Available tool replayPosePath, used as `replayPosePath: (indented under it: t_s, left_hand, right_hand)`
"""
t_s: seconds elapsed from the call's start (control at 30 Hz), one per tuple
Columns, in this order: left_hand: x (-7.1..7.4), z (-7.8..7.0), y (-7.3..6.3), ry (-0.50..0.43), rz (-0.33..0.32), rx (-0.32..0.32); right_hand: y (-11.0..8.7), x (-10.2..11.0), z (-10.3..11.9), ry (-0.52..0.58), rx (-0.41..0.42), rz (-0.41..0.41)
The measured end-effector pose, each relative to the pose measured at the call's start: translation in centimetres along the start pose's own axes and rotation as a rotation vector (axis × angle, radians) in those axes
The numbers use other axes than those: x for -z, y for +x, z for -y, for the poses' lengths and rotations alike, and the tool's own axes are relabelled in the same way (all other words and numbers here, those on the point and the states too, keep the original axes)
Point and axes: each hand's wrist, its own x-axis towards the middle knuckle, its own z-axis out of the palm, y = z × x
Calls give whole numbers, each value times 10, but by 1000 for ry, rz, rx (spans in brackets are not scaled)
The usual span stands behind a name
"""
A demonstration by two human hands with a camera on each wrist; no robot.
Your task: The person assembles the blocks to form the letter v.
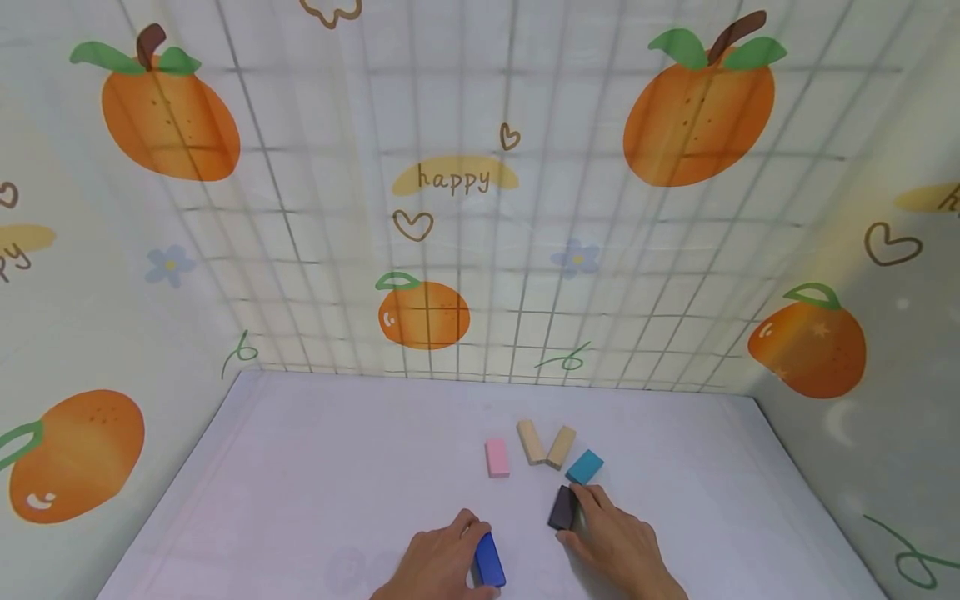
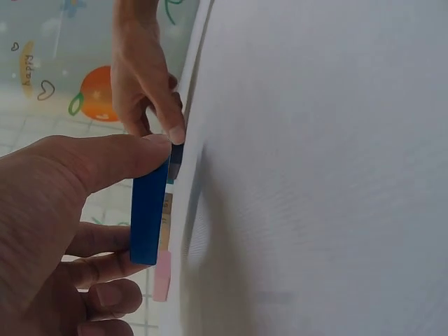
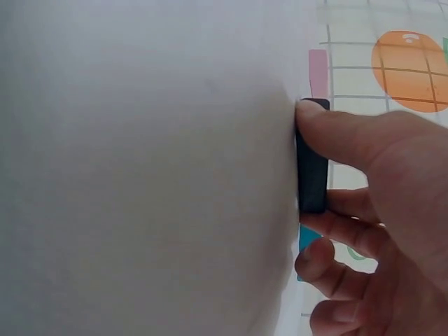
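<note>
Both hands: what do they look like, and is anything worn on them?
The left grip and the right grip are ordinary human hands, bare. No gloves, rings, markings, sleeves or cables show on the parts in view.

Tan blocks (image 1: 531,442) look wooden — the blue block (image 1: 490,561), smooth.

The far wall (image 1: 337,208) and right wall (image 1: 922,333) each say "happy" on a yellow patch (image 1: 455,177). The left wall (image 1: 67,333) shows "py".

Counter (image 1: 337,467) was kinda white. Had a pink block (image 1: 497,458), two wooden blocks (image 1: 531,442) plus a teal block (image 1: 584,467) on it.
</note>
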Motion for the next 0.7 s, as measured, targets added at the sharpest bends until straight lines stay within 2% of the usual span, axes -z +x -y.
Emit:
replayPosePath:
  t_s: [0.1, 0.23, 0.33, 0.53, 0.7]
  left_hand:
    - [-3, 1, -2, 0, -8, -20]
    - [-6, 3, -6, 12, -77, -85]
    - [-8, 5, -9, 19, -105, -122]
    - [-11, 5, -12, 22, -84, -122]
    - [-13, 6, -13, 47, -124, -147]
  right_hand:
    - [0, 1, 1, 0, -7, 9]
    - [0, 1, 1, 0, -5, 10]
    - [0, 2, 1, 5, 0, 10]
    - [0, 1, -1, 12, 10, 0]
    - [-1, 1, -2, 20, 17, -6]
